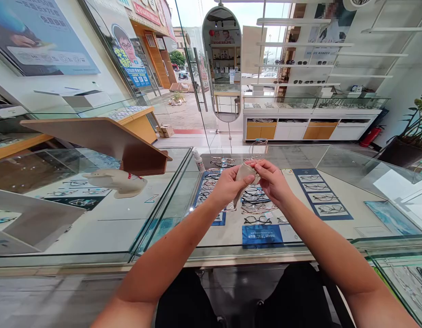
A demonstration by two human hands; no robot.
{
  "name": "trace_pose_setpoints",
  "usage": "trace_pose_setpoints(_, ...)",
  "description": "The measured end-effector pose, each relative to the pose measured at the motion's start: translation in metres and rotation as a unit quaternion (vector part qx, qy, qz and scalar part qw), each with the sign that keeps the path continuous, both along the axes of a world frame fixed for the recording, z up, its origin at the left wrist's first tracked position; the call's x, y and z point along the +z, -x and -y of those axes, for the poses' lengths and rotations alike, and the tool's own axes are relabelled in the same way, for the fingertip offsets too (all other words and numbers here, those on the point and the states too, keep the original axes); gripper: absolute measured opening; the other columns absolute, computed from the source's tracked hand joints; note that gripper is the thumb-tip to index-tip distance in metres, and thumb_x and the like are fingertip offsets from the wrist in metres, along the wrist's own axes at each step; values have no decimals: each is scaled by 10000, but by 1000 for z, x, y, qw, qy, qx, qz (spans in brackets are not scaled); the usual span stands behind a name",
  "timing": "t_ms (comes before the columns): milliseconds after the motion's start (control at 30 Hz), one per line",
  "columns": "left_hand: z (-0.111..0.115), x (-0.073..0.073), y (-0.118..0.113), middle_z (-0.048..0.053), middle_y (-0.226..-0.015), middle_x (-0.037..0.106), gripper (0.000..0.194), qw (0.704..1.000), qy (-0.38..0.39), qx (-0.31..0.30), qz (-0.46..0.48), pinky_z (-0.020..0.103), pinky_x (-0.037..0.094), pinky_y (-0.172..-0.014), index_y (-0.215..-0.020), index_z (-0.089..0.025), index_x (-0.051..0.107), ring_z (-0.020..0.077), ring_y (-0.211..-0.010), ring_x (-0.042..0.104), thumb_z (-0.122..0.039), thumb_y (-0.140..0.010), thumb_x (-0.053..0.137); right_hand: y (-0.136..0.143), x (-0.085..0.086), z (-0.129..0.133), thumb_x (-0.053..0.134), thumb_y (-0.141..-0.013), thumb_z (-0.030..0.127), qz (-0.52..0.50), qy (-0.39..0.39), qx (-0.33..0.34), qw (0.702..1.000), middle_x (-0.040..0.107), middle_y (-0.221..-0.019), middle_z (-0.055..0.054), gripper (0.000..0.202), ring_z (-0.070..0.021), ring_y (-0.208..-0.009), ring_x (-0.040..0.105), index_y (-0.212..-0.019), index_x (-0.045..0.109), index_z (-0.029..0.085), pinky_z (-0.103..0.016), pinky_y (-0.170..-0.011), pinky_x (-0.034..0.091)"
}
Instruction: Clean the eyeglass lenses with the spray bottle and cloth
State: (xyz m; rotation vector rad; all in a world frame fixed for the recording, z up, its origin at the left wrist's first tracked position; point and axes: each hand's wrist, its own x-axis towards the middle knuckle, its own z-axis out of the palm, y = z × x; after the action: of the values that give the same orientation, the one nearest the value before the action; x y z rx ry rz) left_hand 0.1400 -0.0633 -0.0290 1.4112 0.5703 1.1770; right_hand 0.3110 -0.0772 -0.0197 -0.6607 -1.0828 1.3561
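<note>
Glass display cases filled the optician's shop, and the person sat behind a glass-topped surface (pixel 299 246) with rows of spectacle frames (pixel 255 205) laid out on blue and white cards beneath the pane. Both hands were raised above it, close together and just past the middle of the case. The left hand (pixel 227 186) held a grey cleaning cloth (pixel 244 175), its grip closed with thumb and fingers pinched on the fabric, the loose end hanging down toward the glass. The right hand (pixel 272 180) met it from the other side, its grip also closed on the cloth, fingertips pressing into the bunched upper part. Whether a lens or frame sat wrapped inside could not be told. The cloth lay between the two hands, its long axis running roughly up and down, and each hand was equally near. A small spray bottle (pixel 198 161) stood at the far left corner of the case, nearer the left hand. A tall oval mirror (pixel 221 64) stood beyond
</note>
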Motion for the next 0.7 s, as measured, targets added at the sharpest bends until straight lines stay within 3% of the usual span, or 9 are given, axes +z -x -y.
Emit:
trace_pose_setpoints(100, 1, -2, 0, 73, -966, 818, 637, 999, -13, 28, -17, 324, 572, -861, -1250, -168, 853, 216, -912, 726, -603, -807, 999, 1, -1, 0, 1045, -697, 572, -3, 6, 0, 1000, 830, -1045, -30, 370, -222, -1042, 693, -816, 842, 287, -342, -890, 566)
trace_pose_setpoints(267, 5, -1, -2, 16, -831, 757, 674, 999, -6, 40, -14, 272, 558, -662, -1244, -155, 804, 143, -672, 671, -649, -819, 977, 4, -2, 1, 1014, -729, 608, 14, -4, 0, 1000, 811, -1118, -44, 382, -215, -914, 641, -827, 832, 287, -330, -660, 513)
trace_pose_setpoints(467, 9, 1, -5, -22, -716, 669, 671, 997, 1, 78, -6, 221, 420, -463, -1123, -163, 787, 87, -520, 498, -764, -846, 902, 7, -3, 2, 1025, -699, 608, 3, -21, 5, 1000, 779, -930, -12, 384, -179, -775, 588, -804, 833, 292, -353, -750, 545)
trace_pose_setpoints(567, 9, -1, -5, -17, -685, 651, 649, 996, -10, 92, -15, 232, 413, -462, -1022, -178, 764, 98, -509, 497, -811, -894, 830, 7, -3, 2, 1020, -713, 603, 9, -15, 7, 1000, 774, -902, -4, 369, -171, -741, 582, -826, 846, 298, -357, -756, 549)
trace_pose_setpoints(700, 4, 0, -2, 17, -705, 682, 684, 997, -8, 65, -28, 282, 487, -559, -950, -180, 761, 154, -600, 591, -863, -917, 760, 3, -2, 0, 1025, -708, 610, 22, 1, -8, 1000, 816, -1033, -29, 388, -205, -866, 657, -862, 857, 297, -346, -721, 544)
